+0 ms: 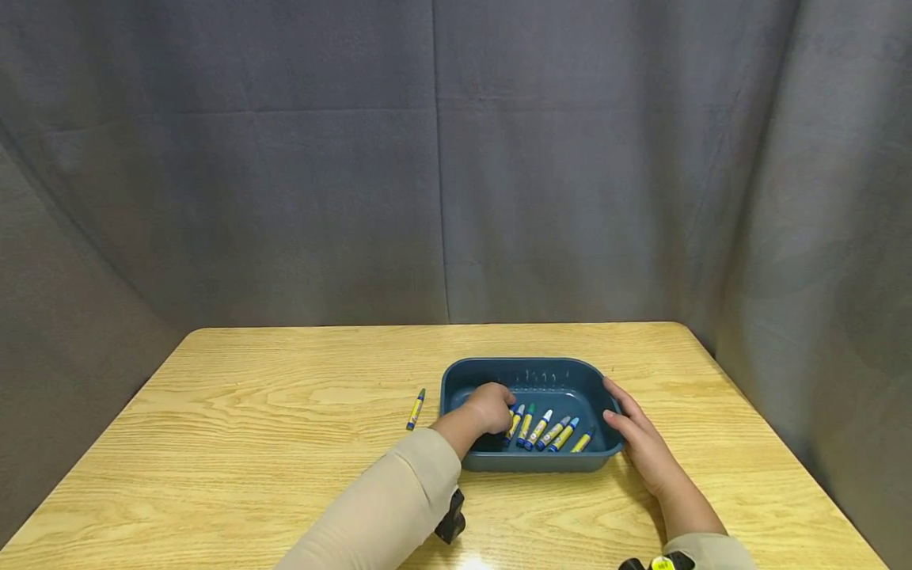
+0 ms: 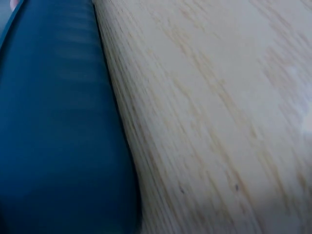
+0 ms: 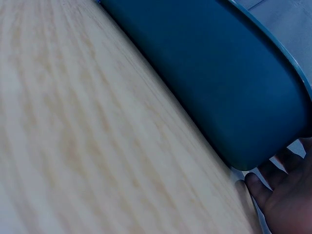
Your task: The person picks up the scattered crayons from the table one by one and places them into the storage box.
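A dark blue rectangular plastic bin [image 1: 541, 461] stands on the table. Several crayons [image 1: 539, 430] in yellow wrappers lie side by side in it, slanting the same way. My left hand [image 1: 488, 408] reaches over the near left rim, down inside the bin. Its bent fingers are at the leftmost crayon [image 1: 509, 423]; the back of the hand hides the fingertips, so I cannot tell whether they pinch it. On the right, my right hand [image 1: 644, 443] holds the bin's end, thumb over the rim and fingers along the outer wall. Its fingers [image 3: 261, 187] show at the bin's corner in the right wrist view.
One more crayon [image 1: 416, 410], with a green tip, lies on the wooden table [image 1: 249, 443] left of the bin. Grey curtains [image 1: 321, 198] hang behind and at both sides. The bin's outer wall [image 2: 58, 122] fills the left of the left wrist view.
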`<action>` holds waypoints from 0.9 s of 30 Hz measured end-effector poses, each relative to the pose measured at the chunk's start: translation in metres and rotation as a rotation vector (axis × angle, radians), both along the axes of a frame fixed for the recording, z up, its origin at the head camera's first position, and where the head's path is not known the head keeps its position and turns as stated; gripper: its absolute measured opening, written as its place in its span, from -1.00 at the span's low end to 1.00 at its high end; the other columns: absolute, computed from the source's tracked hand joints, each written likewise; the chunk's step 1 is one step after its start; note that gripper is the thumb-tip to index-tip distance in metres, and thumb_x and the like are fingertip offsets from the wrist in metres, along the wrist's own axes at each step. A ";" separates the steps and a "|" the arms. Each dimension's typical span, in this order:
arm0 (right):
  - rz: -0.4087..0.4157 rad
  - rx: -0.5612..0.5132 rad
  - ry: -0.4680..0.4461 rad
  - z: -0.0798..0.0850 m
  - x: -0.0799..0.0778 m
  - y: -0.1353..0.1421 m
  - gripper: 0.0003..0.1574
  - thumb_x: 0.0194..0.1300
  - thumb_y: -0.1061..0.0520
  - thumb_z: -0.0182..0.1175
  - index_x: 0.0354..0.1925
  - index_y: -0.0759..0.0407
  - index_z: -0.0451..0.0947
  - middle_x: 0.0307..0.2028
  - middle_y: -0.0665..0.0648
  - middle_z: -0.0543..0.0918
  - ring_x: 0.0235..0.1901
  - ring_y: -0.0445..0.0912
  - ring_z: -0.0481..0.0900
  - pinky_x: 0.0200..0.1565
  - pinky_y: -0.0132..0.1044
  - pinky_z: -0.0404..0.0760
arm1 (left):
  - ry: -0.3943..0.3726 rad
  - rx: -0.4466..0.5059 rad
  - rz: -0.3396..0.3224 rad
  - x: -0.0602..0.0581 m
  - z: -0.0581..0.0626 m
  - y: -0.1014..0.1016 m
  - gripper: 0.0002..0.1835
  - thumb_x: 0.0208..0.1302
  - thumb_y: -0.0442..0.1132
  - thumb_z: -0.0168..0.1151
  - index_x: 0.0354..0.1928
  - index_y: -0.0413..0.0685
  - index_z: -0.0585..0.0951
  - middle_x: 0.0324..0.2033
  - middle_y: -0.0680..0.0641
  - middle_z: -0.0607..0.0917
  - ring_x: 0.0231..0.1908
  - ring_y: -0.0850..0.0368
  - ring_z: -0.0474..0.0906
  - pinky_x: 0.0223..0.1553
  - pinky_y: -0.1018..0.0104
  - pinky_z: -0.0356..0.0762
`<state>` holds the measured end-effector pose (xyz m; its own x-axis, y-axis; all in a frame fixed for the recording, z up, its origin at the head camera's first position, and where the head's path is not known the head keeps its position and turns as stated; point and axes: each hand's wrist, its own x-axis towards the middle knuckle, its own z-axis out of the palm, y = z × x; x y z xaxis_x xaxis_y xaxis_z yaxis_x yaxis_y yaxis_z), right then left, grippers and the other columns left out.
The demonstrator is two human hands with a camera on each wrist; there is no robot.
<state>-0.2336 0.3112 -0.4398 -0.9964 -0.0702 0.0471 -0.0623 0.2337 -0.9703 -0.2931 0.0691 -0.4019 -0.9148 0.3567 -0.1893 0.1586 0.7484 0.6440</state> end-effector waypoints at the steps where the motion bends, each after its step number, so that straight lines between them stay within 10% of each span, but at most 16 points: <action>1: 0.003 -0.002 -0.001 0.000 0.000 0.000 -0.22 0.49 0.09 -0.12 0.54 0.18 -0.10 0.56 0.27 -0.21 0.53 0.24 -0.36 0.44 0.28 -0.28 | 0.000 -0.007 -0.001 0.001 0.000 0.000 -0.53 0.07 -0.53 0.21 0.11 -0.31 0.62 0.09 -0.19 0.67 -0.04 0.04 0.56 0.01 0.20 0.58; 8: 0.004 -0.009 0.000 -0.002 0.000 -0.001 -0.21 0.49 0.08 -0.11 0.55 0.18 -0.10 0.56 0.26 -0.21 0.53 0.23 -0.36 0.44 0.28 -0.27 | -0.005 -0.009 -0.012 0.005 0.006 -0.006 -0.51 0.08 -0.47 0.24 0.14 -0.31 0.59 0.13 -0.21 0.64 -0.04 0.01 0.55 0.07 0.14 0.57; 15: 0.002 -0.005 -0.007 0.000 0.000 -0.002 -0.22 0.49 0.08 -0.11 0.55 0.18 -0.10 0.56 0.24 -0.22 0.53 0.21 -0.36 0.45 0.24 -0.26 | -0.065 0.243 -0.006 0.004 0.018 -0.024 -0.44 0.11 -0.51 0.18 0.24 -0.30 0.50 0.06 -0.27 0.56 -0.25 0.05 0.42 -0.36 0.30 0.36; 27: 0.001 -0.003 -0.010 0.000 0.000 0.000 -0.22 0.49 0.09 -0.11 0.55 0.18 -0.12 0.56 0.25 -0.24 0.53 0.23 -0.38 0.45 0.27 -0.27 | -0.043 0.465 0.121 -0.012 0.041 -0.074 -0.47 0.21 -0.47 0.16 0.27 -0.25 0.48 -0.05 -0.20 0.53 -0.26 0.12 0.51 -0.20 0.32 0.58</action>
<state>-0.2335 0.3111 -0.4398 -0.9968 -0.0709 0.0376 -0.0530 0.2304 -0.9717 -0.3048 -0.0051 -0.3612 -0.9499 0.3038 -0.0733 0.0540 0.3908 0.9189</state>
